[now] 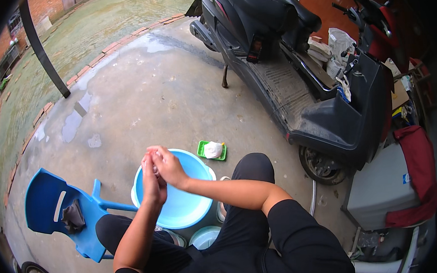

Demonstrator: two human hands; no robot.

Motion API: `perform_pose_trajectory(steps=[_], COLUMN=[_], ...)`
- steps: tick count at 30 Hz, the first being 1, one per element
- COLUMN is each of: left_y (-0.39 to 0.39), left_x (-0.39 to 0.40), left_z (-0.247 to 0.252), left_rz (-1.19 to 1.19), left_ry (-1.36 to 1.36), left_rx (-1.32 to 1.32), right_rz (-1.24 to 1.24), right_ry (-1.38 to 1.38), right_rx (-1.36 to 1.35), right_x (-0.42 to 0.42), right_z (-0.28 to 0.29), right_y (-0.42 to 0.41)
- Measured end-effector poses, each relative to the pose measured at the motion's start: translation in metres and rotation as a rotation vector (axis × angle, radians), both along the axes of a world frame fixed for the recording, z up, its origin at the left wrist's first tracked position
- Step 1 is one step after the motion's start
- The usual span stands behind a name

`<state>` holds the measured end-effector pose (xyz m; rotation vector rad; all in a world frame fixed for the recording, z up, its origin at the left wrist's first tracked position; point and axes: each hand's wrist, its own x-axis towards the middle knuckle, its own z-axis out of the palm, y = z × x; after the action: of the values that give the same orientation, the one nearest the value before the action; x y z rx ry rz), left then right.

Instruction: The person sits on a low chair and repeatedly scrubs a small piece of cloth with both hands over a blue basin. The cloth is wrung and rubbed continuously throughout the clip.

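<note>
Above a light-blue plastic basin (193,206), my two hands press against each other. My left hand (152,188) is raised with its fingers pointing away from me. Across it lies my right hand (171,168), palm to palm, with its fingers over the left fingertips. A little white, foam-like wetness shows between them. Whether anything is held between the palms is hidden. Just beyond the basin's right rim, a small green plastic dish (223,156) on the concrete holds a rounded white lump (213,149) with a yellow bit at its edge.
A blue plastic chair (44,198) with a dark cloth (73,217) stands at left. A second, smaller basin (204,237) sits between my feet. A black scooter (287,90) is parked at right, near a grey box (377,186) draped with red cloth (419,160). Puddles (73,125) wet the concrete.
</note>
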<state>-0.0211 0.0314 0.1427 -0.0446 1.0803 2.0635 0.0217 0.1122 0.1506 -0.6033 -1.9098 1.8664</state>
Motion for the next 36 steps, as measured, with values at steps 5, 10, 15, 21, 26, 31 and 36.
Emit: perform_pose_trajectory(steps=[5,10,15,21,26,31,36], left_y=[-0.005,-0.008,-0.002,-0.006,-0.014,-0.004,-0.002], left_x=[-0.026,-0.012,0.014,-0.024,-0.021,0.010,-0.012], left_z=[-0.009,-0.024,0.013,-0.008,-0.045,0.023,0.004], left_rz=[0.090,-0.145,-0.239,-0.007,-0.152,-0.170,-0.034], left_ry=[-0.184,-0.202,-0.253,-0.161,-0.042,-0.031,-0.129], left_rx=[0.068,0.277,0.072,0.142,0.294,-0.094,0.119], right_rz=[-0.007,-0.011,-0.172,0.015,0.035,-0.081,-0.053], right_ry=[0.335,0.252,0.010,0.307,0.261,0.094,0.108], right_rx=[0.542,0.573,0.238,0.551,0.782,0.225,-0.456], right_x=[0.030,0.006,-0.013,0.024,0.006,-0.020,-0.015], right_z=[0.007,0.003,-0.005,0.005,-0.012,-0.016,-0.002], right_y=[-0.033,-0.008,0.031,-0.026,-0.011,0.030,0.015])
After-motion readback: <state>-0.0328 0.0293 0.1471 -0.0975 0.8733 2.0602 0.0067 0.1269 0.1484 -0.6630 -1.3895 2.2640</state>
